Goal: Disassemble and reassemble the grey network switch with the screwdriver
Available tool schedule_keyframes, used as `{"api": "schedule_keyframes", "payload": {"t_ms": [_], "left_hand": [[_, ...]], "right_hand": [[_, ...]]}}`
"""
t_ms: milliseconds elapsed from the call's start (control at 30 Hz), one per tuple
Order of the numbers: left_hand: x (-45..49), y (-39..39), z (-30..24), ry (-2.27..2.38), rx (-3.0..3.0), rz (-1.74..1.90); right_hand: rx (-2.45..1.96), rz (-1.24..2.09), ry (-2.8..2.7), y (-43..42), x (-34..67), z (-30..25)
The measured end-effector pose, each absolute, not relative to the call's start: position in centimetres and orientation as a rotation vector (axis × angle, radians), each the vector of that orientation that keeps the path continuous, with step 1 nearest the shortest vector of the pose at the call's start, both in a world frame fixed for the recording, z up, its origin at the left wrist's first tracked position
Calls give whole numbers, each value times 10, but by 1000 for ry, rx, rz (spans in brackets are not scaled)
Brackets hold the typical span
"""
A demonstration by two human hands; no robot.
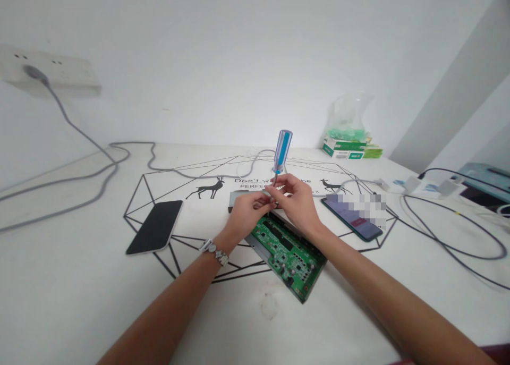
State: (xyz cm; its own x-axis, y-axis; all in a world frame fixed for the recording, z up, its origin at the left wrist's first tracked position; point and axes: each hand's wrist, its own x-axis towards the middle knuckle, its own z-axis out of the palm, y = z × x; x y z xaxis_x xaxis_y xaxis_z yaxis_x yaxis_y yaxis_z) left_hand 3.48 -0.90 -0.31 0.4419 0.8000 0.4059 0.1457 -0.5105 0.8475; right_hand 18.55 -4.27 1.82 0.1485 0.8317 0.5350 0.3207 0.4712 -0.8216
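A green circuit board [290, 252] in a grey metal tray lies on the white table in front of me. Above its far corner stands a screwdriver [282, 151] with a clear blue handle, upright, tip down. My right hand [297, 200] is closed on the screwdriver's shaft just under the handle. My left hand [247, 212], a watch on its wrist, pinches at the shaft's lower end next to the right hand's fingers. The tip itself is hidden by my fingers.
A dark phone [155, 226] lies to the left and another phone [351, 219] to the right. Grey cables [99, 158] run from a wall socket across the table. Green boxes [346, 147] stand at the back; chargers and black cables [450, 232] lie at right.
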Motion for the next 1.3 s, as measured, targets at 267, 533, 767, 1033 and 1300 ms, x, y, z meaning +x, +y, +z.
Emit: {"api": "schedule_keyframes", "payload": {"t_ms": [267, 533, 767, 1033, 1300], "left_hand": [[28, -7, -2, 820, 1992, 993], [20, -5, 4, 958, 2128, 999], [-2, -5, 10, 1008, 2270, 684], [2, -5, 2, 977, 2399, 669], [8, -12, 9, 1086, 2411, 537]], "right_hand": [[-1083, 483, -1497, -41, 193, 15], [-1189, 380, -1605, -43, 192, 12], [-1233, 349, -1711, -42, 198, 1], [-1179, 569, -1552, -44, 195, 1], [-999, 940, -1161, -61, 194, -1]]}}
